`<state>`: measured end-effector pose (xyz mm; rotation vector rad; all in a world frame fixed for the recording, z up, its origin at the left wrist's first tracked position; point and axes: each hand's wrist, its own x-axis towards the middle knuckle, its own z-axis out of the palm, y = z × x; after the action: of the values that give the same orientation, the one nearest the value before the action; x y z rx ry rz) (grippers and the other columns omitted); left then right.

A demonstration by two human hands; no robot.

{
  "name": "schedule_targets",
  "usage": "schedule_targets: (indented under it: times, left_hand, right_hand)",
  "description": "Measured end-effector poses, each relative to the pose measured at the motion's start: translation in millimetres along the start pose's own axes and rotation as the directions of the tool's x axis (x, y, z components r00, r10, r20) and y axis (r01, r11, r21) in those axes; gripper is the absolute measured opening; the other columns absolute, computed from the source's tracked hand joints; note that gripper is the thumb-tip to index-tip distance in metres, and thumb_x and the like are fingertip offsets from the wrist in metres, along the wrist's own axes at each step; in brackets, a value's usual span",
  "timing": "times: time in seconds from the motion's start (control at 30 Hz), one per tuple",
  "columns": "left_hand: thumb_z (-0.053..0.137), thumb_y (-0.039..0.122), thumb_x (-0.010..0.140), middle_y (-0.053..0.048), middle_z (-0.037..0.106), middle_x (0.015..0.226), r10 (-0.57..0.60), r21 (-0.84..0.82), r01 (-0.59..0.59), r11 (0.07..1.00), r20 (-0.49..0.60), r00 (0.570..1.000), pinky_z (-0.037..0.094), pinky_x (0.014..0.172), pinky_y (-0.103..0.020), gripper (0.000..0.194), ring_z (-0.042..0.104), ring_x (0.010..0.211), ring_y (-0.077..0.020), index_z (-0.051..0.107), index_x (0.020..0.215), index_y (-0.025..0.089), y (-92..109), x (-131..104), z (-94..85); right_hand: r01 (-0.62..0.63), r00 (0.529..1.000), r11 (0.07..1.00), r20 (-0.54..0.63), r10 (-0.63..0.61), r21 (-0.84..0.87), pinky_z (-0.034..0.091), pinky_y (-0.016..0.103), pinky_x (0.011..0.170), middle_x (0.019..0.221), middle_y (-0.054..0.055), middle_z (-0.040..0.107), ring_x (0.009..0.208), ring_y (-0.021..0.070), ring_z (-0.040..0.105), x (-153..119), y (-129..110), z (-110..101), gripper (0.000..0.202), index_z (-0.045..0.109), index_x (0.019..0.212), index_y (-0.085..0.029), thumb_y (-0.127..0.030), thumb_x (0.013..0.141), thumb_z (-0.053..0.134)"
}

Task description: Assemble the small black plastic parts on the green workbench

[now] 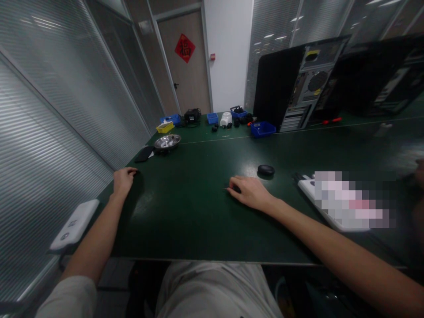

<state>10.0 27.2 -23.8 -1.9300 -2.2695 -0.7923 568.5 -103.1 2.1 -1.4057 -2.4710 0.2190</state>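
My left hand (pixel 123 180) is at the left edge of the dark green table (pixel 185 212), its fingers pinched together. A small dark bit shows at the fingertips, too small to name. My right hand (pixel 250 191) rests on the tabletop right of the middle, with its fingers curled and closed. From its fingertips a thin, light sliver (pixel 225 189) sticks out to the left; its kind cannot be made out. A black computer mouse (pixel 266 170) lies just beyond my right hand, apart from it.
A white device (pixel 74 223) sits at the left edge. Further back are a metal bowl (pixel 167 142), a black flat item (pixel 145 154), a yellow tray (pixel 164 128) and a blue bin (pixel 263 129). A computer case (pixel 308 84) stands back right. A partly blurred white object (pixel 318 205) lies right.
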Motion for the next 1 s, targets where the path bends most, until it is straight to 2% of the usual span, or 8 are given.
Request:
schedule_targets:
  times: [0.17, 0.3, 0.6, 0.83, 1.0]
  left_hand:
    - [0.063, 0.021, 0.086, -0.012, 0.078, 0.109, -0.134, -0.151, 0.131, 0.980, -0.013, 0.991, 0.054, 0.099, -0.035, 0.031, 0.072, 0.103, -0.0278, 0.080, 0.110, 0.015, -6, 6, 3.0]
    - [0.066, 0.019, 0.082, -0.013, 0.079, 0.102, -0.218, -0.192, 0.212, 0.958, -0.008, 0.976, 0.058, 0.091, -0.037, 0.031, 0.074, 0.095, -0.0284, 0.079, 0.110, 0.012, -7, 11, 2.3]
    - [0.066, 0.015, 0.080, -0.014, 0.079, 0.105, -0.272, -0.256, 0.264, 0.930, 0.006, 0.962, 0.060, 0.088, -0.036, 0.032, 0.075, 0.096, -0.0270, 0.078, 0.110, 0.011, 2, 10, -0.1]
    - [0.063, 0.018, 0.083, -0.013, 0.079, 0.107, -0.220, -0.214, 0.218, 0.952, 0.015, 0.975, 0.057, 0.092, -0.035, 0.031, 0.074, 0.100, -0.0274, 0.079, 0.109, 0.013, 1, 6, -1.5]
    - [0.057, 0.018, 0.087, -0.014, 0.078, 0.108, -0.014, 0.004, 0.014, 1.000, 0.025, 1.000, 0.050, 0.105, -0.039, 0.032, 0.071, 0.107, -0.0317, 0.082, 0.107, 0.015, 1, 6, -3.2]
  right_hand:
    - [0.012, 1.000, 1.000, -0.022, -0.012, -0.014, 0.035, 0.029, 0.065, 0.097, 0.004, 0.069, 0.077, 0.0168, 0.062, 1, 2, 3, 0.021, 0.063, 0.101, -0.022, -0.042, 0.102, 0.056]
    - [0.018, 0.999, 1.000, -0.030, -0.018, -0.006, 0.034, 0.029, 0.065, 0.096, 0.003, 0.069, 0.078, 0.0170, 0.062, 1, 2, 3, 0.021, 0.063, 0.100, -0.022, -0.041, 0.102, 0.056]
    - [0.019, 1.000, 1.000, -0.023, -0.019, 0.002, 0.036, 0.029, 0.066, 0.098, 0.003, 0.069, 0.077, 0.0167, 0.062, 0, 1, 2, 0.021, 0.063, 0.101, -0.022, -0.041, 0.102, 0.055]
    - [0.026, 1.000, 0.999, -0.017, -0.025, 0.019, 0.038, 0.029, 0.067, 0.098, 0.004, 0.069, 0.078, 0.0166, 0.062, 0, 1, 0, 0.021, 0.064, 0.102, -0.022, -0.041, 0.103, 0.055]
    - [0.019, 1.000, 1.000, -0.013, -0.019, 0.024, 0.037, 0.029, 0.067, 0.098, 0.004, 0.069, 0.076, 0.0164, 0.062, 0, 1, 0, 0.020, 0.064, 0.100, -0.022, -0.041, 0.102, 0.056]
